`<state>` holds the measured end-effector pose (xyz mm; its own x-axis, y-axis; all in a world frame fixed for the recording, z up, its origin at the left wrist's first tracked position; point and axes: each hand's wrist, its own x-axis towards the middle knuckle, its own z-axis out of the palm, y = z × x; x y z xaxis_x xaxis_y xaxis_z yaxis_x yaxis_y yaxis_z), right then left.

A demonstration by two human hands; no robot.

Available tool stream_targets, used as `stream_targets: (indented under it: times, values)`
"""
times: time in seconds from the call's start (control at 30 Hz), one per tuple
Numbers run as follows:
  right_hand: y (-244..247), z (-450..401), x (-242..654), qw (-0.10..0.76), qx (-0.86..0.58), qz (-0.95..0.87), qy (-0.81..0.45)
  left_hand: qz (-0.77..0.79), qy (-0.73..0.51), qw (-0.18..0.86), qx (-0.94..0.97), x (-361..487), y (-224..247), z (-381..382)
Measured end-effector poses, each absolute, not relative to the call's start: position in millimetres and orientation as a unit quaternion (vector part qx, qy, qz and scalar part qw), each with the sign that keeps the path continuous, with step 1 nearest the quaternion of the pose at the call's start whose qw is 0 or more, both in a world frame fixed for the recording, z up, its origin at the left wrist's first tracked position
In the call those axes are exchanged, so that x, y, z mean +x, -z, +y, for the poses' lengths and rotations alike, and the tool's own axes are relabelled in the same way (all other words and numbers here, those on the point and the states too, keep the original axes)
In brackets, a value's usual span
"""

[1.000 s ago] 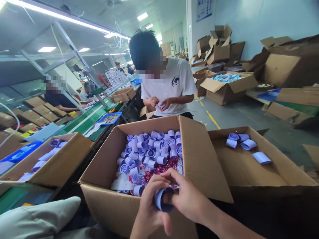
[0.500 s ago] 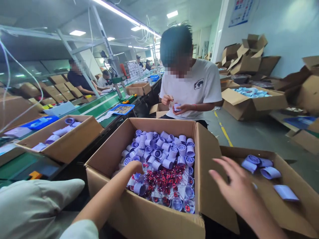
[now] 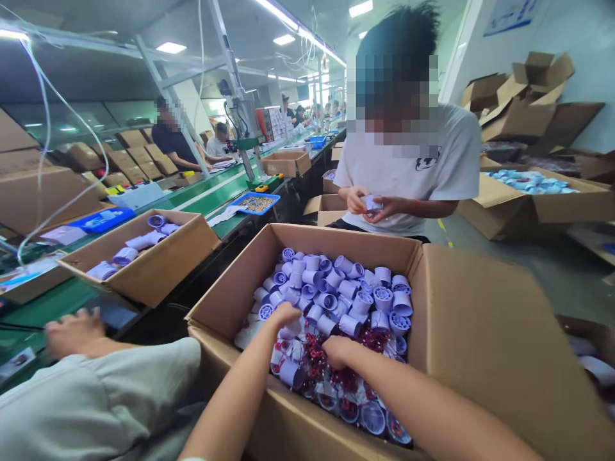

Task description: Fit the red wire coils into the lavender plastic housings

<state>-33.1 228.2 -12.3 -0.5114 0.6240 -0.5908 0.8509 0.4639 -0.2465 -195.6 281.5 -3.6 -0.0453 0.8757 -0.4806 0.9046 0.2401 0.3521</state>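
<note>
A large cardboard box (image 3: 307,419) stands in front of me, heaped with lilac plastic cups (image 3: 327,301). In its near half lies a tangle of small red parts with thin dark wires (image 3: 314,358). My left hand (image 3: 286,314) is curled, fingers down, over a lilac cup (image 3: 291,330) and seems to grip it. My right hand (image 3: 339,352) reaches into the red wired parts, bent downward; its fingertips are hidden among them. More cups, open end up, lie at the box's near side.
A co-worker's hand (image 3: 77,333) rests on the green conveyor (image 3: 52,314) at left. Beside it stands a smaller carton (image 3: 168,262) of lilac parts. Across the box a person (image 3: 408,173) handles a lilac cup. A large box flap (image 3: 500,333) spreads out on the right.
My right hand has moved left from above the right-hand carton into the red parts. My left hand stays in the box. The view has turned left, and a co-worker's hand now shows on the conveyor.
</note>
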Motion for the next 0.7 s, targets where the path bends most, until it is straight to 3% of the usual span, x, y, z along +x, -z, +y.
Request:
stream_targets:
  times: [0.13, 0.4, 0.6, 0.7]
  values:
    - [32, 227, -33, 0.204, 0.453, 0.832, 0.246, 0.738, -0.012, 0.316, 0.596, -193, -3, 289]
    - [35, 211, -51, 0.078, 0.408, 0.886, 0.206, 0.757, -0.121, 0.306, 0.564, -197, -16, 283]
    - [44, 200, -86, 0.054, 0.388, 0.884, 0.256, 0.776, -0.158, 0.317, 0.521, -207, -26, 270]
    - [44, 210, -87, -0.009, 0.41, 0.859, 0.306, 0.784, -0.18, 0.32, 0.501, -208, -30, 265]
